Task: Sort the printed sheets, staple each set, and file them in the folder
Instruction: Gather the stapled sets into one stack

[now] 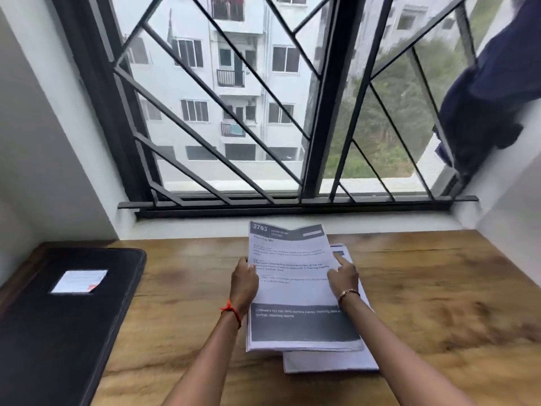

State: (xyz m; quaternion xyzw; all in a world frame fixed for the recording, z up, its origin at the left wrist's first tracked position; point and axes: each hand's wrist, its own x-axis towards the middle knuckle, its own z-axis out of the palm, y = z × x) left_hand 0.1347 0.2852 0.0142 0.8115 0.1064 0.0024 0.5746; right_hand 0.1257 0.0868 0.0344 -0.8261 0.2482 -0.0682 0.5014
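A stack of printed sheets lies in the middle of the wooden table; the top page has a dark header reading 2763 and a dark band near its foot. Its far edge curls upward. My left hand grips the left edge of the upper sheets. My right hand rests on their right edge with the index finger pointing out. A second pile lies underneath, shifted to the right. The black folder lies closed at the left, with a white label on its cover. No stapler is in view.
A barred window with a white sill runs along the table's far edge. White walls close in on the left and right. Dark blue cloth hangs at the upper right.
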